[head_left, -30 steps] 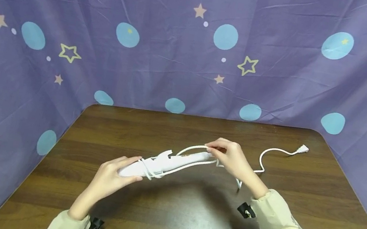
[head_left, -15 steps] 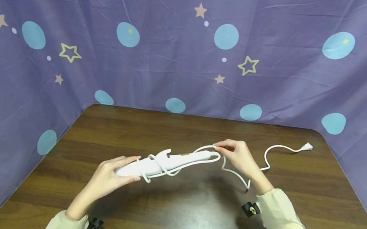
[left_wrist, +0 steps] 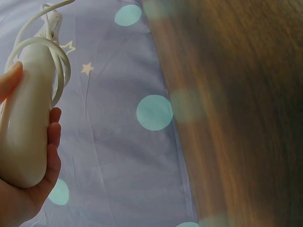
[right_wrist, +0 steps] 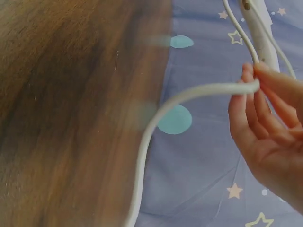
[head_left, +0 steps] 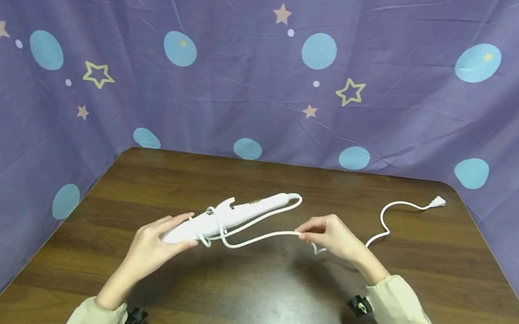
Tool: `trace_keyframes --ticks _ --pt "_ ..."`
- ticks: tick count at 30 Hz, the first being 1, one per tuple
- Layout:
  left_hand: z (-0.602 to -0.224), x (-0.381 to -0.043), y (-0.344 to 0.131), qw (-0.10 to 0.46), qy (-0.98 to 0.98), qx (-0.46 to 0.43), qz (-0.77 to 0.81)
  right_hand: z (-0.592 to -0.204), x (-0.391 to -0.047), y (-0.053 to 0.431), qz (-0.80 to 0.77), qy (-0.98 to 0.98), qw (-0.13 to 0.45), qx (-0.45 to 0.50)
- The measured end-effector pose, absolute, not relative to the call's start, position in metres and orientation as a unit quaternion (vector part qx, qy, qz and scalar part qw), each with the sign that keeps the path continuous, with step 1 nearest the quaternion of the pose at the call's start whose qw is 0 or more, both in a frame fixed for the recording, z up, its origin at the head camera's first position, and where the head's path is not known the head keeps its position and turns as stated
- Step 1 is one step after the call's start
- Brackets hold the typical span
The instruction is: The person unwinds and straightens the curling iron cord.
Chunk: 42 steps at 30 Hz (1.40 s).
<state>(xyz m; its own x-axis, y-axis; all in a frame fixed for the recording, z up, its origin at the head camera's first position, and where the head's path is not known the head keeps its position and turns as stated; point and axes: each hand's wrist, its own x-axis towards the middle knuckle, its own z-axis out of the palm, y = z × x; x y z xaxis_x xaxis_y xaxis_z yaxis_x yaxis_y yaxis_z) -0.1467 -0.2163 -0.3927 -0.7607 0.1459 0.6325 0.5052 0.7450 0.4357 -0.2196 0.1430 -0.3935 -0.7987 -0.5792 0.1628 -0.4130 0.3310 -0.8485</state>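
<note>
My left hand (head_left: 153, 244) grips the wide lower end of a long white corded appliance (head_left: 245, 213), which looks like a hair curler with a small hooked lever on its upper side. It is held above the table, its narrow end pointing up and to the right. White cord (right_wrist: 199, 91) leaves that narrow end, doubles back and loops loosely round the body near my left fingers. Between thumb and fingertips, my right hand (head_left: 330, 235) pinches a stretch of this cord, right of the body. In the left wrist view, my thumb and fingers wrap the smooth lower body (left_wrist: 26, 127).
The cord's free part runs behind my right hand across the brown wooden table (head_left: 221, 317) to a white plug (head_left: 437, 202) near the far right corner. A purple patterned curtain (head_left: 228, 104) stands behind the table and along its sides.
My right hand went right, then down toward me, drawing the cord away from the curler. The curler's narrow end tilted upward, and the plug slid slightly right and back.
</note>
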Motion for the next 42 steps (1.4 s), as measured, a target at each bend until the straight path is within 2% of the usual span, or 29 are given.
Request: trace_keyframes --ticks 5,10,16,24,33,42 --pt "-0.395 -0.147 -0.218 0.292 -0.891 -0.173 -0.3 -0.391 -0.213 0.146 -0.476 0.797 0.114 -0.355" --pt "-0.397 -0.149 -0.218 0.29 -0.894 -0.176 -0.294 -0.384 -0.209 0.149 -0.468 0.785 0.101 -0.392" --pt "-0.398 -0.15 -0.218 0.286 -0.897 -0.185 -0.283 -0.369 -0.202 0.152 -0.482 0.78 0.071 -0.392" --pt "-0.397 -0.149 -0.216 0.263 -0.902 -0.203 -0.276 -0.349 -0.196 0.153 -0.527 0.768 0.021 -0.363" --pt "-0.395 -0.148 -0.217 0.219 -0.91 -0.234 -0.262 -0.337 -0.198 0.156 -0.57 0.769 -0.043 -0.286" --pt "-0.393 -0.145 -0.221 0.172 -0.903 -0.273 -0.283 -0.332 -0.205 0.158 -0.57 0.785 -0.079 -0.227"
